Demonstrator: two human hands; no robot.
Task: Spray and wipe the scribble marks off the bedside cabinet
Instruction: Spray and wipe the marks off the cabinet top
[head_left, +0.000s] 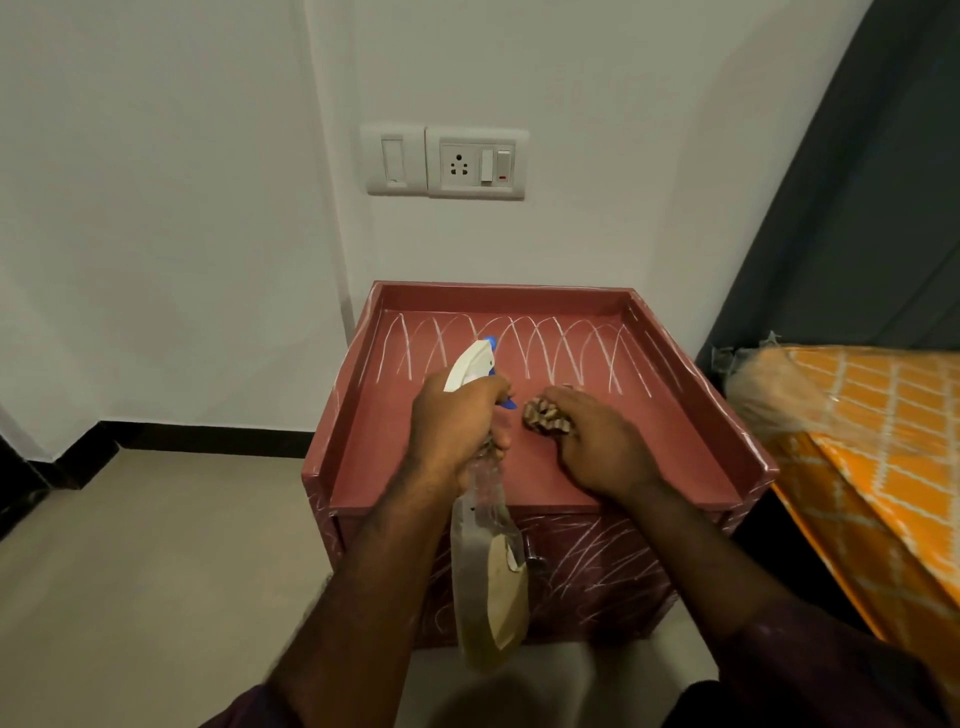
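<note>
left hand (457, 426) – grips neck of clear plastic spray bottle (488, 566), white-and-blue nozzle aimed at the back | right hand (597, 447) – clutches crumpled brown-and-white cloth (543, 418) on the top | pink wooden bedside cabinet (691, 452) – white scribble marks (519, 348) across rear of top and on front

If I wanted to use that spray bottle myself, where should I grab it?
Probably the narrow neck of the spray bottle, just under its white head, as the left hand does. Come from the rear, opposite the nozzle, so a finger reaches the blue trigger; the wide body below looks harder to wrap.
</note>
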